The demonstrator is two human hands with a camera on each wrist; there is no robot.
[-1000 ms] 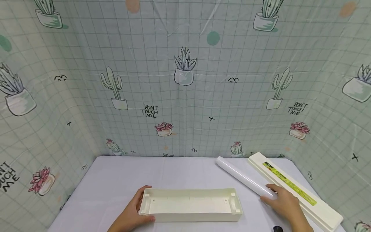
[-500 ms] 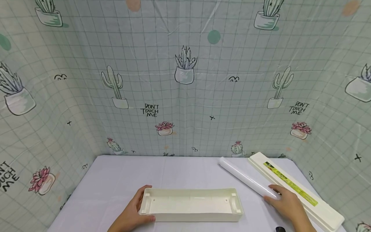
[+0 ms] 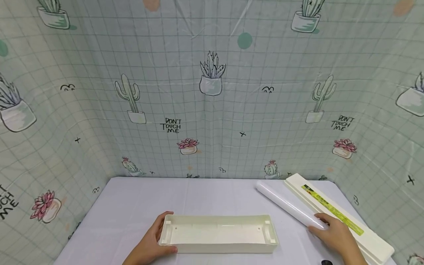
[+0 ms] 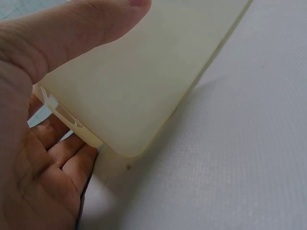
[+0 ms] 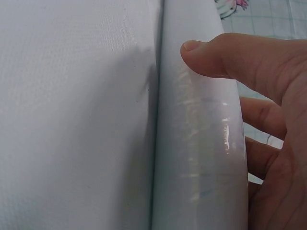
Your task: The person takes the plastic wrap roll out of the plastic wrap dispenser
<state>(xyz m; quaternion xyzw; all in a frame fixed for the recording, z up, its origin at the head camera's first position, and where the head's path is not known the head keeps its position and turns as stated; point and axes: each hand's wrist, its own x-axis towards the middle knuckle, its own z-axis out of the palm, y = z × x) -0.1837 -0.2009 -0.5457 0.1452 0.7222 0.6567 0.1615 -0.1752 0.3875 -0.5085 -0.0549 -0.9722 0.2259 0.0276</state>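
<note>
An open cream plastic box (image 3: pixel 218 232), long and shallow, lies crosswise at the front of the table. My left hand (image 3: pixel 153 241) grips its left end, the thumb on the near wall and the fingers behind the end wall. In the left wrist view, the thumb lies along the smooth side of the box (image 4: pixel 139 86). On the right, my right hand (image 3: pixel 334 235) grips the near end of a shiny roll of plastic film (image 3: pixel 288 204). The right wrist view has the thumb on top of the film roll (image 5: pixel 201 143) and the other fingers round its far side.
A long cream lid (image 3: pixel 334 217) with a yellow-green label lies slanted at the right edge of the white-covered table (image 3: pixel 198 195). A small black round thing (image 3: pixel 326 262) shows at the bottom edge. Cactus-print fabric (image 3: pixel 208 110) surrounds the table on three sides.
My right hand and the film roll have shifted a little to the right, nearer the lid. The left hand and the box have stayed in place.
</note>
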